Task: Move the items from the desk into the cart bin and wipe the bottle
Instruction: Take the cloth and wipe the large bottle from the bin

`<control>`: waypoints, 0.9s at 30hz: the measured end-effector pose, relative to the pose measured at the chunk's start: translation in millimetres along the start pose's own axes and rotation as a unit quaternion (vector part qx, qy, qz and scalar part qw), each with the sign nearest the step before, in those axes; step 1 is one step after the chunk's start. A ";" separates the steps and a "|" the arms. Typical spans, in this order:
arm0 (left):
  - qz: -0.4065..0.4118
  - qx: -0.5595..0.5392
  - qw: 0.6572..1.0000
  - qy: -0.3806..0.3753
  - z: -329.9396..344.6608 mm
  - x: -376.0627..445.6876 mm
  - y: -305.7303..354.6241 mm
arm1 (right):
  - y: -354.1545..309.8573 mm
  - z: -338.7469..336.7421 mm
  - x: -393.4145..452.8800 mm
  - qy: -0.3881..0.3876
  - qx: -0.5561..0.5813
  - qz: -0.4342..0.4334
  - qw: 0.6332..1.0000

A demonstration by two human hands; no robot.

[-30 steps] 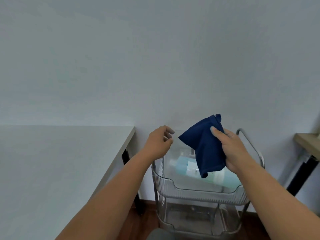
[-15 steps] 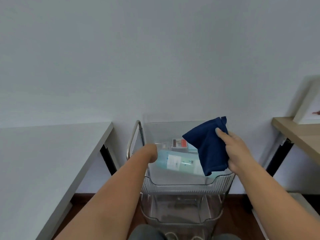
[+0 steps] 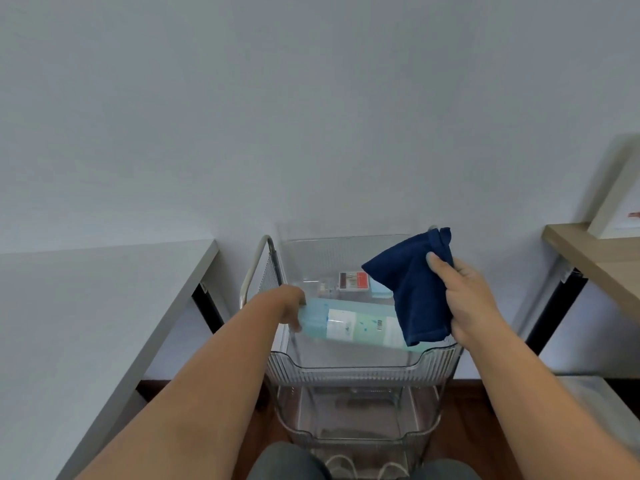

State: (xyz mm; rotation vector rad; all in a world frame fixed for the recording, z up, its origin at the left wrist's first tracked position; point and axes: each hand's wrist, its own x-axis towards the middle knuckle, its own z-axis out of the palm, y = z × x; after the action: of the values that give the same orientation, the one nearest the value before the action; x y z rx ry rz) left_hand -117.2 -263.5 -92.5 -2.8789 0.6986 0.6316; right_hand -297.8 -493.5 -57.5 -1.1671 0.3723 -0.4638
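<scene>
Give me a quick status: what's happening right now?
Left hand grips bottle lying in cart bin. Right hand holds blue cloth above it. Nothing blocking.

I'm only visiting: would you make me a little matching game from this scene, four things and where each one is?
Things:
1. blue cloth
2. bottle
3. small red-and-white box
4. picture frame

Places:
A. lying on its side in the cart's top bin, left hand at its end
B. on the wooden shelf at the right
C. held by the right hand
D. at the back of the top bin

Pairs: 1-C, 2-A, 3-D, 4-B
</scene>
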 end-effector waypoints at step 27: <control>0.110 -0.080 0.915 0.380 -82.1 -110.3 40.6 | -4.9 47.8 -51.4 0.065 0.114 0.041 0.990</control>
State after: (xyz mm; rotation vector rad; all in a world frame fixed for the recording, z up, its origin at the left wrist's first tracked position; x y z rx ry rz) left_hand -194.6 -270.6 28.0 -3.1910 1.1015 -0.5013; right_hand -317.9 -430.2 -34.1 -0.8981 0.4654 -0.4975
